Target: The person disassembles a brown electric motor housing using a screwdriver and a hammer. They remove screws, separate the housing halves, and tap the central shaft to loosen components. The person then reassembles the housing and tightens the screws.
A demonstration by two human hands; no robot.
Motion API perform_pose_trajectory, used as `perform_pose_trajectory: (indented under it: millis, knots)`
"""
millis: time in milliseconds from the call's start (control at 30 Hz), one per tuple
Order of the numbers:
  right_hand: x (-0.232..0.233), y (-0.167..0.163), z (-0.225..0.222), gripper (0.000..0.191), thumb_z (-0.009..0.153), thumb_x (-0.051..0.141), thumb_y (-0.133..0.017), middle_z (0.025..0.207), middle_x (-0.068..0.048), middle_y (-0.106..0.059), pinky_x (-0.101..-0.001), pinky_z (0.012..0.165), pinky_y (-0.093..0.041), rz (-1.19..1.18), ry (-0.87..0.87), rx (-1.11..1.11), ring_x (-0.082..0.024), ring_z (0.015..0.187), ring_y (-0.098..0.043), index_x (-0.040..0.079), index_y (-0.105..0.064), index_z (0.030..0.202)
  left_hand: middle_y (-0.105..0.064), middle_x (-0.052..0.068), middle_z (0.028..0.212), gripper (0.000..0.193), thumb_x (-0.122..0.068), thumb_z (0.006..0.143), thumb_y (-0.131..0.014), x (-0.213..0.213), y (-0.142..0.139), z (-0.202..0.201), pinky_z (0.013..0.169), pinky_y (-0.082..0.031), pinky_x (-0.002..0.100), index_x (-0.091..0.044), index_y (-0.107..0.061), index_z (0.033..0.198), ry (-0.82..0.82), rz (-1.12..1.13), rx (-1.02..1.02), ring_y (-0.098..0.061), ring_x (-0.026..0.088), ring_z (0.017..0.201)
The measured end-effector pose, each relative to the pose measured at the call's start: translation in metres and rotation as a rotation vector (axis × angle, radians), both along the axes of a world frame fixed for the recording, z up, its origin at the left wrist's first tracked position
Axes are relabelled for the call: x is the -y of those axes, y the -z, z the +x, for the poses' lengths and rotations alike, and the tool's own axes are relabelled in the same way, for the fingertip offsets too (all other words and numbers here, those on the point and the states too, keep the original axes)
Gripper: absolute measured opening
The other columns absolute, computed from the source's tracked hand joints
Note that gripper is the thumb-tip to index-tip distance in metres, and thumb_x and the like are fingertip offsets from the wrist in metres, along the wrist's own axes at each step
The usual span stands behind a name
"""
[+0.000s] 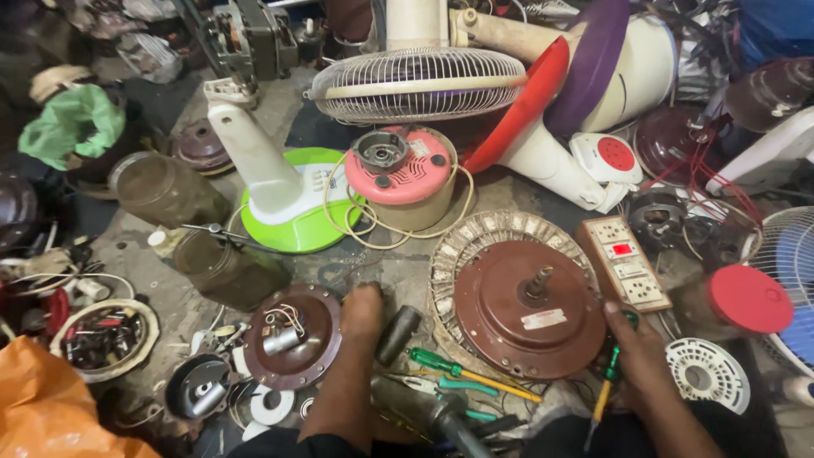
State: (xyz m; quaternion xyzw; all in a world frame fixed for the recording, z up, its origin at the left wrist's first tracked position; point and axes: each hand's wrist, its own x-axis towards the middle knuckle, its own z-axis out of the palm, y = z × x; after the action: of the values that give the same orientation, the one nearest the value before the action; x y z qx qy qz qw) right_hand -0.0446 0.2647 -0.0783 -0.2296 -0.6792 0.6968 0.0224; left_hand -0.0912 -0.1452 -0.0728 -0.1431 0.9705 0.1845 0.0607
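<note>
Two hands working | we are gripping a green screwdriver [607, 377] in our right hand [638, 349], touching the brown motor housing [526, 309]; left hand [363, 312] closed left of it | tip may be slipping onto windings.

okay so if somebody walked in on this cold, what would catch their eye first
Probably the big brown ceiling fan motor at centre, right hand on its edge gripping a green-handled screwdriver. Above it lies a white fan grille; further left, a bright lime-green fan base. The left hand rests on the floor.
</note>
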Motion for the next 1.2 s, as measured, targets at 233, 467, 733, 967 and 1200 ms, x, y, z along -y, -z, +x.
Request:
perform_pose_trajectory:
  millis: [233, 467, 733, 967, 1200]
  knots:
    - [-0.009, -0.008, 0.007, 0.040, 0.101, 0.031, -0.060, 0.118, -0.003, -0.071, -0.0299, 0.083, -0.056, -0.104, -0.028, -0.135, -0.013, 0.101, -0.068, 0.009, -0.061, 0.135, -0.063, 0.016, 0.114, 0.017, -0.009, 0.092, -0.057, -0.005, 0.040, 0.011, 0.089, -0.056, 0.048, -0.009, -0.068, 0.105, 0.078, -0.077, -0.272, -0.066, 0.038, 0.108]
    - [0.003, -0.017, 0.005, 0.035, 0.101, 0.037, -0.061, 0.095, -0.004, -0.068, -0.0348, 0.061, -0.055, -0.100, 0.039, 0.015, -0.016, 0.073, -0.065, 0.009, -0.064, 0.121, -0.063, 0.017, 0.124, 0.029, -0.025, 0.096, -0.064, -0.030, -0.010, 0.005, 0.100, -0.049, 0.049, -0.007, -0.068, 0.118, 0.031, 0.301, -0.604, -0.060, 0.040, 0.119]
    - [-0.017, -0.058, 0.023, 0.033, 0.109, 0.031, -0.058, 0.079, -0.009, -0.064, -0.0337, 0.051, -0.052, -0.078, 0.251, -0.370, -0.020, 0.058, -0.062, -0.001, -0.063, 0.108, -0.047, 0.033, 0.145, 0.100, -0.063, 0.065, -0.084, -0.121, -0.115, -0.027, 0.106, -0.032, 0.062, -0.006, -0.057, 0.142, 0.852, 0.257, -0.553, -0.040, 0.053, 0.139]
    - [-0.070, -0.096, 0.123, 0.034, 0.100, 0.017, -0.059, 0.102, -0.016, -0.069, -0.0370, 0.063, -0.055, -0.040, 0.243, -0.289, -0.020, 0.071, -0.066, -0.006, -0.058, 0.125, -0.063, 0.019, 0.138, 0.073, -0.060, 0.078, -0.068, -0.131, -0.118, -0.059, 0.110, -0.043, 0.042, -0.014, -0.067, 0.134, 0.694, 0.283, -0.164, -0.059, 0.036, 0.127]
    - [-0.009, -0.055, 0.170, 0.049, 0.097, 0.012, -0.071, 0.095, -0.024, -0.073, -0.0357, 0.067, -0.048, 0.249, -0.197, 0.179, -0.023, 0.069, -0.055, 0.012, -0.064, 0.146, -0.079, 0.015, 0.113, 0.057, -0.050, 0.079, -0.070, -0.124, -0.127, -0.081, 0.095, -0.057, 0.038, -0.012, -0.075, 0.121, 0.394, 0.569, 0.108, -0.077, 0.026, 0.105]
